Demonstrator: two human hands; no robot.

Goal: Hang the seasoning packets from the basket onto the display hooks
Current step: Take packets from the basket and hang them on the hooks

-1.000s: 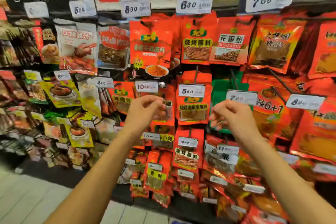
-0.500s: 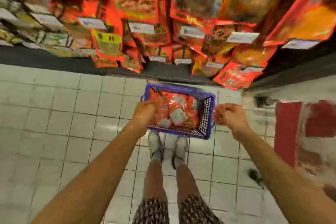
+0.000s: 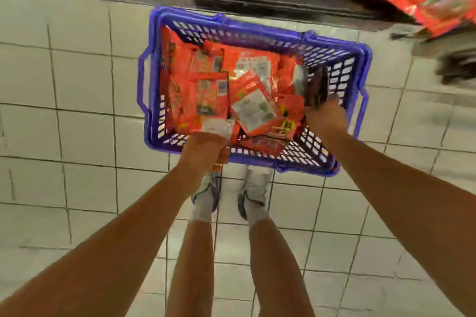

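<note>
Both hands reach into the blue basket (image 3: 358,59) on the floor: left hand (image 3: 203,148) grips an orange seasoning packet (image 3: 219,127) at the near edge, right hand (image 3: 325,114) a dark packet (image 3: 315,85) by the right wall. Best lift each by its top, hang-hole clear.

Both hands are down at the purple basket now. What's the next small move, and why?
Probably close the right hand on the dark packet it reaches at the basket wall, then lift. The left hand sits at the near rim; blur hides its fingers.
</note>
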